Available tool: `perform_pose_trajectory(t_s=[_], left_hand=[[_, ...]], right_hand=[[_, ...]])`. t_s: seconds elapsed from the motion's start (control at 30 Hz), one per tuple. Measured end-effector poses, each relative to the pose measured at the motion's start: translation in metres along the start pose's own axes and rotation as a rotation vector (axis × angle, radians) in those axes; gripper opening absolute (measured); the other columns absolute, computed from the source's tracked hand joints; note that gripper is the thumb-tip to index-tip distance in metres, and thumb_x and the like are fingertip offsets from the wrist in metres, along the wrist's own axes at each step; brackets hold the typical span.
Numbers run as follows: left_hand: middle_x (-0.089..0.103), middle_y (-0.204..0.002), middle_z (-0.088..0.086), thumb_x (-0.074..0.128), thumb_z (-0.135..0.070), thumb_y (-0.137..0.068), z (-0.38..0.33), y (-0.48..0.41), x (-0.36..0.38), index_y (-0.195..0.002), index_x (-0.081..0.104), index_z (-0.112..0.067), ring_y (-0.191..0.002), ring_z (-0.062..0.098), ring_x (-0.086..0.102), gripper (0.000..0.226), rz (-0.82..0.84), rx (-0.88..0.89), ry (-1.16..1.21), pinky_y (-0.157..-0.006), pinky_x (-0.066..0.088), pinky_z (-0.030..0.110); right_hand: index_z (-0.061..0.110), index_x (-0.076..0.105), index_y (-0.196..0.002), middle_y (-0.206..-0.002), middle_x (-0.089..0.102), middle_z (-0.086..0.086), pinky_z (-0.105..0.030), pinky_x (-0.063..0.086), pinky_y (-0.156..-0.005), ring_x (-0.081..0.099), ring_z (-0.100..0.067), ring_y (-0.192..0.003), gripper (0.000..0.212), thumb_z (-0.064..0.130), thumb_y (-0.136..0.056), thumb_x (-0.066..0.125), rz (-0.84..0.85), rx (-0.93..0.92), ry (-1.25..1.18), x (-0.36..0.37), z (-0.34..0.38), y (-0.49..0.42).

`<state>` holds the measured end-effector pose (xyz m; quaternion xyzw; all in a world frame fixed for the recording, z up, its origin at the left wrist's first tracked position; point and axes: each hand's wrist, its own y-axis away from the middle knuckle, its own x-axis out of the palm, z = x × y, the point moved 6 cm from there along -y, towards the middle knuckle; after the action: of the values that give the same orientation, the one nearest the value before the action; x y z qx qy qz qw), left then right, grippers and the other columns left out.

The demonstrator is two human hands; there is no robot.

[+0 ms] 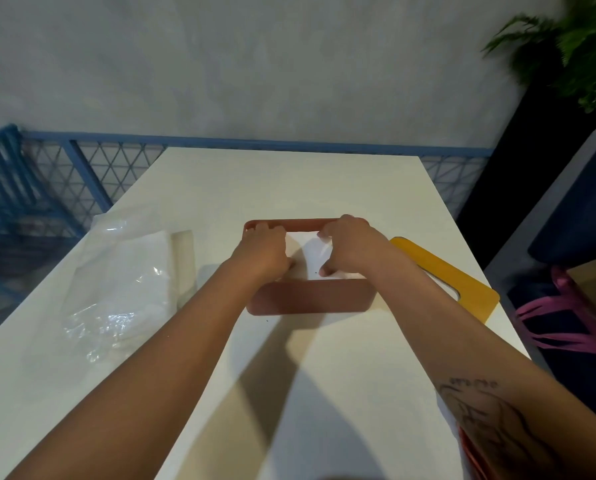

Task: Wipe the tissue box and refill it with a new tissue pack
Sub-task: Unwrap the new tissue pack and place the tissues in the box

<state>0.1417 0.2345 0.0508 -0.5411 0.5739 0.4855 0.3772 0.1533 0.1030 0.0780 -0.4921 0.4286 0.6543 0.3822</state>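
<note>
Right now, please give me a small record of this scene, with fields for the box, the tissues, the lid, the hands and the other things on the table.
box: brown tissue box, open, on white table
tissues: white tissue pack inside box
lid: yellow lid, right of box
left hand: on pack
right hand: on pack
other: clear plastic wrap, left

It looks like a café or casual eatery: a plain white table (324,358) against a grey plastered wall (255,64), blue mesh railing (116,164) at eleven o'clock, a potted fern (573,46) at one o'clock, cushioned seating (580,209) at three o'clock.
</note>
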Motion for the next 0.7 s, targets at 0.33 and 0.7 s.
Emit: perform_pose_trajectory(t_s=[0.33,0.7], left_hand=[[0.038,-0.139,0.013,0.066,-0.045,-0.08,0.001,-0.004,0.015,-0.139,0.037,-0.019,-0.129,0.035,0.031,0.07,0.12,-0.051,0.053,-0.098,0.036,0.038],[0.038,-0.136,0.013,0.07,-0.041,-0.079,0.001,-0.013,0.018,-0.139,0.035,-0.019,-0.127,0.034,0.032,0.073,0.133,-0.052,0.02,-0.095,0.04,0.039]], right_hand=[[0.013,0.048,-0.135,-0.135,0.053,-0.004,-0.035,0.043,-0.102,0.051,-0.023,-0.122,0.069,0.038,-0.076,0.075,0.136,0.054,-0.073,0.019,-0.01,-0.013],[0.007,0.049,-0.133,-0.13,0.056,-0.01,-0.031,0.044,-0.095,0.055,-0.026,-0.116,0.055,0.028,-0.085,0.068,0.118,0.056,-0.1,0.026,-0.007,-0.009]])
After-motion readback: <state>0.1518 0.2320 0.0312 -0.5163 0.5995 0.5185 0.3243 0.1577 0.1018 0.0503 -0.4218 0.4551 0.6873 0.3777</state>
